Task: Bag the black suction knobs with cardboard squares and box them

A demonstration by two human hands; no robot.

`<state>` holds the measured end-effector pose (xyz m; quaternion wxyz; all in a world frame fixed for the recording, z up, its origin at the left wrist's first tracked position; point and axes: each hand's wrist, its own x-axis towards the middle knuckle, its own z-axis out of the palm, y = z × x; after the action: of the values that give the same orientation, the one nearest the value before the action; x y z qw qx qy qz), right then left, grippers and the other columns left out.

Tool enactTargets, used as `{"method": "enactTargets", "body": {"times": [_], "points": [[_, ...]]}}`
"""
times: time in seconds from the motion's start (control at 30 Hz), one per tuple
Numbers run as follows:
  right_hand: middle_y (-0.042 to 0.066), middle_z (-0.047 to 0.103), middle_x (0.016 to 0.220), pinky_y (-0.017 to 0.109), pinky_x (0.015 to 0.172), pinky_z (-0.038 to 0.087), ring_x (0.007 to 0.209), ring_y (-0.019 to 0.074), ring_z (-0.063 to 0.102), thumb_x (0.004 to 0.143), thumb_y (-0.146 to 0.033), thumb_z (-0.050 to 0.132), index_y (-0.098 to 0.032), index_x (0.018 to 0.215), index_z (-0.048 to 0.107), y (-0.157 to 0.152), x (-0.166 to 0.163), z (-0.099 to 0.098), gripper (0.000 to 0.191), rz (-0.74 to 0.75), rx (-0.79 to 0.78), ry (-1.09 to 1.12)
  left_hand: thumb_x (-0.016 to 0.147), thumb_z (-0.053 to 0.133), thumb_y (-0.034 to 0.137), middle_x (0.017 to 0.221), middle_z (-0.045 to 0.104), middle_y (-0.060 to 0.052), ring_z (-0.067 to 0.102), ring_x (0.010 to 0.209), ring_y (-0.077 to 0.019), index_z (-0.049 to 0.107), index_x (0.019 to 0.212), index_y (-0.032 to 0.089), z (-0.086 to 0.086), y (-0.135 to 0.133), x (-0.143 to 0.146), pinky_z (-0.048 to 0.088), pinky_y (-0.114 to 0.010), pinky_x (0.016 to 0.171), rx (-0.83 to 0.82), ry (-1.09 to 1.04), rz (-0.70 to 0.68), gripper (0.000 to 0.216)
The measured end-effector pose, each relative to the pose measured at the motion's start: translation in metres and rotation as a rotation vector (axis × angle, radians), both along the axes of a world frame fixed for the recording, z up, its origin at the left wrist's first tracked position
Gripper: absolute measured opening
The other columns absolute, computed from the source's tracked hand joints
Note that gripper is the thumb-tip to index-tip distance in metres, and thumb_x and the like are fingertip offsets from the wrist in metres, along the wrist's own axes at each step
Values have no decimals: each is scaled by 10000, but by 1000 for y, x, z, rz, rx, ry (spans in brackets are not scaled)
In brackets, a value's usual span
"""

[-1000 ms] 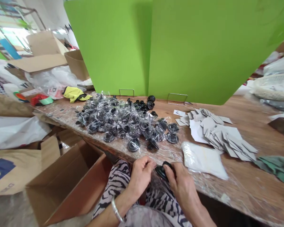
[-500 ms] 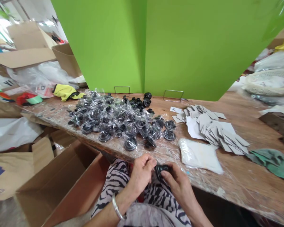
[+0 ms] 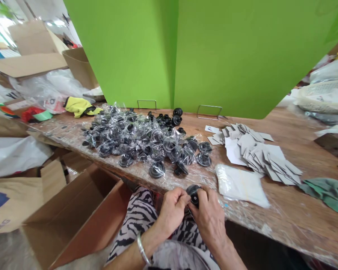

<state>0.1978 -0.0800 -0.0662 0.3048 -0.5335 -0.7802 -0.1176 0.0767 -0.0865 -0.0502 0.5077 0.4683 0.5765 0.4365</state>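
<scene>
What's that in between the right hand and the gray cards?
In the head view, a whitish plastic stack lies on the table between the right hand and the gray cards.

Round black part, seemingly tilted

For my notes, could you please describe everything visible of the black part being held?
The black part is round, slightly shiny, perhaps plastic or rubber, with a small pale ring facing the viewer. At the table's edge, the right hand grips and partly covers it; the left hand meets its left side. Any wrapping is unclear.
</scene>
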Motion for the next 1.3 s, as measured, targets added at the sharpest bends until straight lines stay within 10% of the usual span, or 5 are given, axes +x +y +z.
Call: {"method": "enactTargets", "body": {"times": [0.33, 0.63, 0.97, 1.17, 1.3], "points": [[103, 522, 926, 348, 704, 507, 854, 215, 539, 839, -387, 473, -177, 932, 562, 3, 5, -6, 246, 165, -173, 318, 774, 486, 303, 545, 429, 30, 391, 554, -107, 476, 559, 165, 4, 3, -4, 311, -213, 546, 147, 56, 61, 256], [50, 640, 833, 307, 710, 483, 786, 201, 592, 733, -436, 596, -191, 811, 639, -5, 7, 14, 260, 173, -643, 807, 714, 586, 401, 561, 430, 60, 399, 498, -83, 488, 729, 180, 6, 9, -11, 323, -187, 471, 40, -164, 91, 243], [34, 652, 779, 299, 685, 472, 755, 210, 588, 616, -420, 691, -189, 736, 676, -11, 17, 19, 260, 211, -906, 1255, 791, 467, 289, 534, 459, 28, 443, 537, -110, 477, 601, 183, -2, 7, -14, 342, -219, 541, 286, 331, 180, 217], [38, 658, 666, 338, 628, 486, 637, 214, 602, 555, -421, 723, -190, 720, 682, -7, 19, 18, 287, 200, -1080, 1615, 756, 524, 401, 549, 471, 58, 423, 427, -79, 466, 755, 190, 11, 6, -8, 337, -188, 429, 4, -112, 55, 219], [48, 671, 733, 346, 652, 492, 684, 228, 609, 510, -417, 748, -188, 699, 690, -9, 19, 16, 303, 239, -1074, 1608, 686, 560, 218, 518, 436, 58, 401, 461, -81, 492, 642, 176, 7, 7, -5, 327, -190, 463, 43, 47, 79, 91]]}}
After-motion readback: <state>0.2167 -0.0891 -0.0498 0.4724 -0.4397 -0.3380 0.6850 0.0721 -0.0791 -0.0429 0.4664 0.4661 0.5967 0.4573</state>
